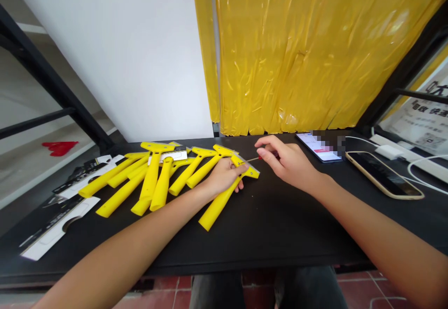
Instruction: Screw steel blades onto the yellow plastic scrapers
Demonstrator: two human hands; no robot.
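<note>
My left hand (226, 176) is closed around the neck of a yellow scraper (220, 207), just below its wide head. The handle slants down toward the front of the table. My right hand (292, 164) grips a thin screwdriver (252, 159), and a bit of red shows at its handle, mostly hidden by the fingers. The metal shaft points left at the scraper's head; whether the tip touches a screw is too small to tell. Left of my left hand lies a pile of several similar yellow scrapers (150, 178).
Black-and-white cardboard sleeves (65, 225) lie at the table's left. Toward the right are a lit phone (317, 148), a dark phone (383, 174), a white charger (388, 152) with cables, and a power strip (420, 159). A yellow plastic curtain (315, 57) hangs behind the black table (280, 239).
</note>
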